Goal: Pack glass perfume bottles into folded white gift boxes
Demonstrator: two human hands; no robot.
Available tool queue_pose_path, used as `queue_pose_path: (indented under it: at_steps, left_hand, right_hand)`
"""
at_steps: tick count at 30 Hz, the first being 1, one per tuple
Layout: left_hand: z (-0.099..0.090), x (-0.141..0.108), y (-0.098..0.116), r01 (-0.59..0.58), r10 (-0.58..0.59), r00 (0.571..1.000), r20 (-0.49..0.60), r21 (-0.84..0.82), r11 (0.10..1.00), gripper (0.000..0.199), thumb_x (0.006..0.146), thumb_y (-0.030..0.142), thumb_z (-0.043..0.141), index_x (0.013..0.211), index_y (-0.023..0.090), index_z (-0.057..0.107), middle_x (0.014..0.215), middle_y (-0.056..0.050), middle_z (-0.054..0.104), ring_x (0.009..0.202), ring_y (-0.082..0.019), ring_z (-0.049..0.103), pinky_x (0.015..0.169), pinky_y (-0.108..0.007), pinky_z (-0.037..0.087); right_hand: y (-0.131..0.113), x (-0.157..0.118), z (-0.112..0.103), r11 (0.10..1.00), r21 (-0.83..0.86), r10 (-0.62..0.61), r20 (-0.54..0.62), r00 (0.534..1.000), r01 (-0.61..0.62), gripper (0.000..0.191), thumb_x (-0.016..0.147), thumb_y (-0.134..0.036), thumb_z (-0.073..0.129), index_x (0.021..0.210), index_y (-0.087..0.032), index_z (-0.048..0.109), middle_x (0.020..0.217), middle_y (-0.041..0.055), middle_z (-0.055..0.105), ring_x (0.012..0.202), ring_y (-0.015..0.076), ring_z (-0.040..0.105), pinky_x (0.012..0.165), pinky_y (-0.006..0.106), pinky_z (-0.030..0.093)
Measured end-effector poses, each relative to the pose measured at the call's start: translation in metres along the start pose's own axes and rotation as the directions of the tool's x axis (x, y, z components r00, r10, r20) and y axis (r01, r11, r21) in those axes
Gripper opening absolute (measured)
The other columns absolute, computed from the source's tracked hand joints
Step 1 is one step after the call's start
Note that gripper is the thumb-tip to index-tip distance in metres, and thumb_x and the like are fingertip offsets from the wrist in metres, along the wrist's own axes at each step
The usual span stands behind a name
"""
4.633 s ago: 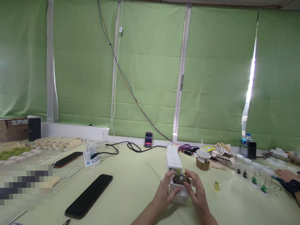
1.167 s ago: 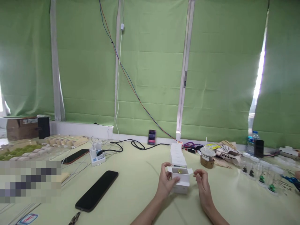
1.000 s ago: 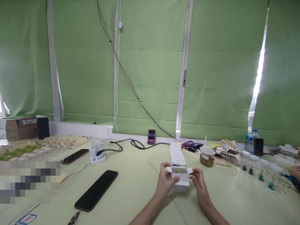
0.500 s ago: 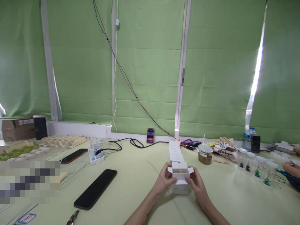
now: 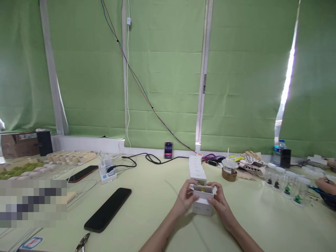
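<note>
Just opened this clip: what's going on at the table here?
A person sits at a pale green table with both hands on a small white box. The left hand and the right hand grip it from either side, fingers at its top flaps, which stand partly open. A row of similar white boxes lines up just behind it. Off to the right stand clear jars, with another person's hand beside them.

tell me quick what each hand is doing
Left hand: shut on the small white box.
Right hand: shut on the same box.
</note>
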State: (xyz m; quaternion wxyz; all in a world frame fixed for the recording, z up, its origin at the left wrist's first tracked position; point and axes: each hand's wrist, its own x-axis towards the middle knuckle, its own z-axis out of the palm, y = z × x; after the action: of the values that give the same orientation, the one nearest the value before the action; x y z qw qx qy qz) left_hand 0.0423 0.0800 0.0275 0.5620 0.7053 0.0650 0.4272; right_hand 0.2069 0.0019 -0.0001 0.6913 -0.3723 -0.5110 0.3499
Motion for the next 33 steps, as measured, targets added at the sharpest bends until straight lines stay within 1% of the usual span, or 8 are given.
queue_pose_path:
  at_steps: [4, 8, 12, 15, 19, 27, 30, 33]
  left_hand:
    - [-0.001, 0.000, -0.002, -0.055, 0.055, 0.999, 0.004, 0.142, 0.988, 0.022, 0.081, 0.038, 0.063, 0.096, 0.022, 0.059, 0.116, -0.008, 0.049, 0.104, -0.024, 0.051, 0.079, -0.030, 0.047]
    - [0.000, 0.000, 0.000, -0.054, 0.056, 0.998, -0.004, 0.208, 0.977, 0.020, 0.083, 0.037, 0.060, 0.095, 0.022, 0.063, 0.122, -0.009, 0.046, 0.106, -0.025, 0.053, 0.081, -0.033, 0.050]
    - [0.001, -0.002, 0.004, -0.061, 0.068, 0.998, -0.016, 0.278, 0.959, 0.021, 0.085, 0.036, 0.056, 0.099, 0.022, 0.065, 0.135, -0.010, 0.037, 0.114, -0.027, 0.051, 0.086, -0.035, 0.051]
    - [0.002, -0.003, 0.005, -0.067, 0.074, 0.997, -0.008, 0.328, 0.942, 0.027, 0.087, 0.036, 0.053, 0.111, 0.026, 0.062, 0.138, -0.010, 0.035, 0.114, -0.027, 0.051, 0.086, -0.036, 0.052]
    - [0.002, -0.006, 0.002, -0.114, 0.115, 0.993, 0.022, 0.387, 0.915, 0.034, 0.090, 0.035, 0.050, 0.123, 0.029, 0.054, 0.137, -0.010, 0.036, 0.114, -0.026, 0.051, 0.090, -0.038, 0.050]
    - [0.002, -0.005, 0.003, -0.170, 0.170, 0.985, 0.035, 0.405, 0.898, 0.025, 0.089, 0.038, 0.051, 0.103, 0.023, 0.065, 0.138, -0.011, 0.033, 0.114, -0.027, 0.051, 0.087, -0.037, 0.051]
    - [0.003, -0.004, 0.005, -0.134, 0.141, 0.990, 0.011, 0.389, 0.911, 0.026, 0.088, 0.040, 0.053, 0.101, 0.022, 0.065, 0.137, -0.011, 0.034, 0.109, -0.026, 0.054, 0.086, -0.037, 0.052]
    - [0.003, -0.004, 0.005, -0.123, 0.134, 0.991, 0.000, 0.394, 0.911, 0.026, 0.088, 0.040, 0.052, 0.101, 0.022, 0.066, 0.137, -0.011, 0.034, 0.108, -0.025, 0.054, 0.087, -0.037, 0.051]
  right_hand:
    - [0.005, 0.003, -0.005, 0.997, 0.071, 0.006, 0.041, 0.999, -0.008, 0.035, 0.074, -0.039, 0.068, 0.096, -0.032, 0.041, 0.109, -0.0005, 0.050, 0.085, 0.0197, 0.056, 0.069, 0.030, 0.046]
    - [0.007, 0.004, -0.005, 1.000, 0.012, -0.025, 0.004, 1.000, 0.025, 0.038, 0.073, -0.042, 0.068, 0.099, -0.033, 0.041, 0.110, -0.0007, 0.048, 0.086, 0.0192, 0.056, 0.069, 0.029, 0.047]
    - [0.003, 0.001, 0.000, 0.978, -0.162, -0.141, -0.056, 0.988, 0.130, 0.044, 0.079, -0.045, 0.061, 0.116, -0.034, 0.040, 0.124, 0.0038, 0.039, 0.096, 0.0217, 0.056, 0.077, 0.034, 0.049]
    - [-0.001, -0.001, 0.000, 0.905, -0.382, -0.212, -0.017, 0.977, 0.190, 0.026, 0.086, -0.044, 0.052, 0.109, -0.031, 0.054, 0.123, 0.0058, 0.038, 0.105, 0.0242, 0.052, 0.082, 0.036, 0.049]
    - [-0.003, -0.001, -0.004, 0.788, -0.570, -0.288, -0.009, 0.958, 0.232, 0.028, 0.091, -0.042, 0.044, 0.101, -0.029, 0.066, 0.119, 0.0079, 0.040, 0.108, 0.0267, 0.050, 0.088, 0.040, 0.046]
    - [0.000, -0.001, -0.002, 0.769, -0.572, -0.343, 0.008, 0.939, 0.286, 0.023, 0.090, -0.036, 0.048, 0.109, -0.029, 0.059, 0.119, 0.0076, 0.042, 0.105, 0.0254, 0.054, 0.082, 0.039, 0.051]
    - [0.003, -0.002, 0.001, 0.857, -0.436, -0.355, -0.112, 0.928, 0.275, 0.033, 0.086, -0.036, 0.056, 0.115, -0.030, 0.039, 0.123, 0.0068, 0.036, 0.096, 0.0202, 0.059, 0.076, 0.035, 0.054]
    - [0.005, -0.002, 0.002, 0.911, -0.354, -0.293, -0.196, 0.936, 0.212, 0.034, 0.083, -0.037, 0.060, 0.103, -0.029, 0.034, 0.120, 0.0055, 0.037, 0.080, 0.0146, 0.061, 0.069, 0.032, 0.055]
